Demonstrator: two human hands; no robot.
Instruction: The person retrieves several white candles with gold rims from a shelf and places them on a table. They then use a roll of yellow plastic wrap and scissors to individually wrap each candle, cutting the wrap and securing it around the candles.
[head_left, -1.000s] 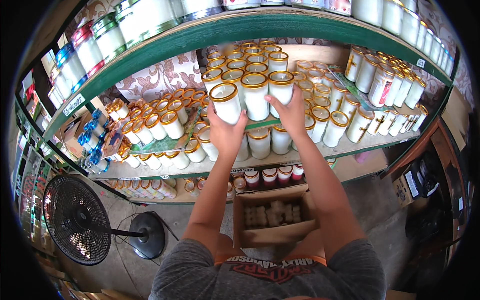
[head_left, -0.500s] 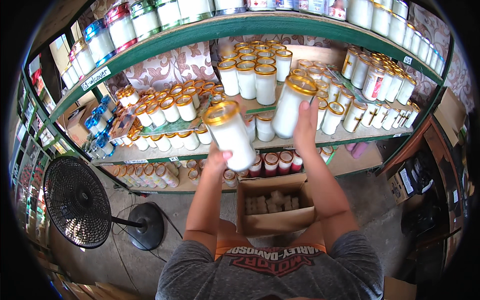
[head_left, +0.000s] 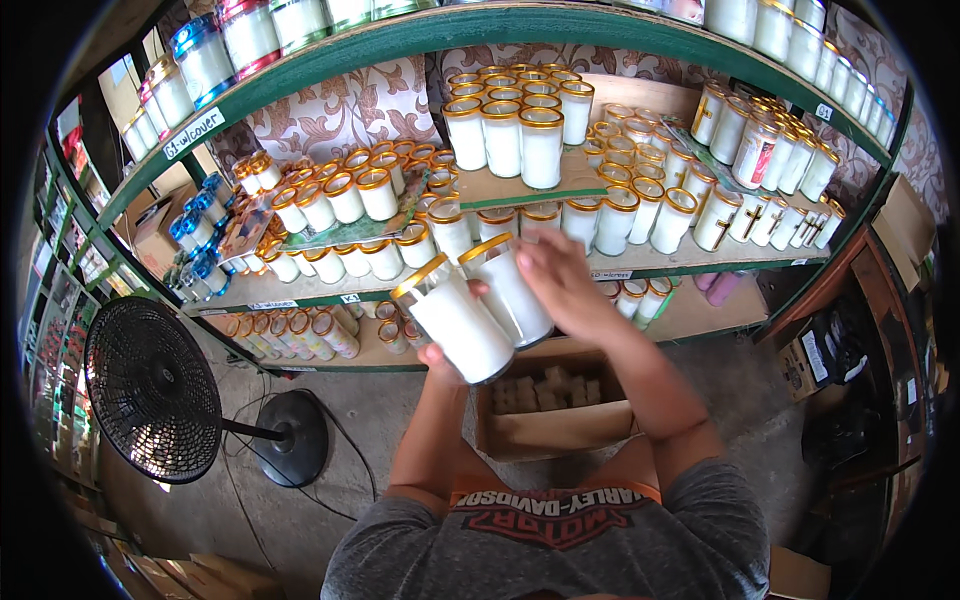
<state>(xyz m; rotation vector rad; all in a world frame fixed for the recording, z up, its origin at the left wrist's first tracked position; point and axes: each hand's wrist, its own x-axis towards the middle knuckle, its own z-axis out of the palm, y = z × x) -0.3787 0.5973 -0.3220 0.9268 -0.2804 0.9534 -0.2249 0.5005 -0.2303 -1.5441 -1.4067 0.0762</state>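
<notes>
Shelving: green-edged, crowded with white-filled, gold-rimmed jars.
Fan: black, standing at the left.
Carton: open, between person and shelving, brown blocky pieces inside.
Right hand: blurred, fingers against the upper right side of the right jar; cannot tell whether they grip it.
Left hand: gripping the left jar, thumb on its outer side, a fingertip showing between both jars.
Pair's place: in front of the lower shelf, side by side, both tilted, rims toward upper left.
</notes>
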